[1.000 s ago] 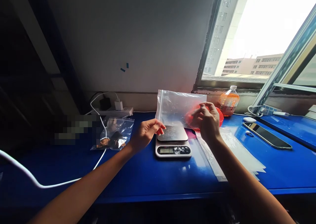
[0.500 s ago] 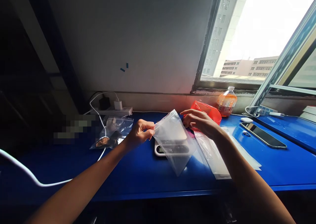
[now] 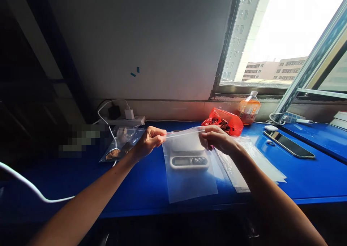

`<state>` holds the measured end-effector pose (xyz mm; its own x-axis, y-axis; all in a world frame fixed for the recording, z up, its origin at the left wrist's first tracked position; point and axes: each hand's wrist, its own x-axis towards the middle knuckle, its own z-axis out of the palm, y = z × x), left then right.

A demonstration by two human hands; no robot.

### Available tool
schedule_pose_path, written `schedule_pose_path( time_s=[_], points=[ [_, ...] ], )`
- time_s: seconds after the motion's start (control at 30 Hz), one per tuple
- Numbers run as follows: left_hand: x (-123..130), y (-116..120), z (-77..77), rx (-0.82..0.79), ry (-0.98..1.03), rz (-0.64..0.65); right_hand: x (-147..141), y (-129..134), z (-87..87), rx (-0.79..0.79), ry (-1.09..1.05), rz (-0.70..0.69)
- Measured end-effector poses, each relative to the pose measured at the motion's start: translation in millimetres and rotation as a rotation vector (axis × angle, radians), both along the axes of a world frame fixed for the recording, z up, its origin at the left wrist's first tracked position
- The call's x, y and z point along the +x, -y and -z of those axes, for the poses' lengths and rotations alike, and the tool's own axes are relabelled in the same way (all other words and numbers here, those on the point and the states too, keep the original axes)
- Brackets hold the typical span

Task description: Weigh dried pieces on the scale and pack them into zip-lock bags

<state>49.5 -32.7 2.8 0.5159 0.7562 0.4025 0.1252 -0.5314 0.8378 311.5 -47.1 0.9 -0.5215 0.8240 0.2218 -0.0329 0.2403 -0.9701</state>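
A clear zip-lock bag [image 3: 189,184] hangs flat between my hands, its zip edge stretched across the top. My left hand [image 3: 150,140] pinches the top left corner. At the top right corner my right hand [image 3: 217,139] grips the bag, with some fingers behind the plastic. Through the bag shows a white kitchen scale [image 3: 189,162] with a small display, standing on the blue table. Close to my right forearm lies a stack of clear plastic bags [image 3: 244,159].
Left of my hands lies a clear bag with brown pieces [image 3: 112,153], crossed by a white cable [image 3: 40,199]. Behind are a red plastic bag [image 3: 234,124] with dark contents, a drink bottle [image 3: 249,108] and a power strip [image 3: 139,121]. A phone [image 3: 290,144] and earbud case [image 3: 271,128] lie right.
My right hand has come down and taken hold of the bag's free top corner. The bag has turned from slanting on one corner to hanging straight, spread in front of the scale.
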Motion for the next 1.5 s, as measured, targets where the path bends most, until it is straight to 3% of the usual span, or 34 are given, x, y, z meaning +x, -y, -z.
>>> schedule_pose_path(
  time_s=[0.2,0.43,0.63,0.8,0.93,1.03,1.2,1.5],
  points=[
    [-4,-3,2.2,-0.009,-0.015,0.047,-4,-2,0.6,0.099,-0.012,0.085],
    [-5,-9,8.0,0.048,0.035,-0.024,-13,6,-1.2,0.277,0.038,0.279],
    [-4,-6,2.0,0.076,0.049,-0.057,-14,6,2.4,0.358,0.086,0.297],
    [2,0,-3.4,0.144,-0.243,-0.026,-12,9,-5.4,0.515,0.212,0.379],
    [15,4,1.9,0.419,-0.454,0.051,-28,24,-8.0,0.744,0.384,0.293],
    [22,8,7.7,0.566,-0.532,0.103,-41,32,-1.8,0.832,0.488,0.250],
    [22,11,13.0,0.637,-0.619,0.124,-45,32,7.2,0.820,0.529,0.228],
    [22,13,14.1,0.653,-0.627,0.099,-43,32,8.5,0.889,0.601,0.201]
  ],
)
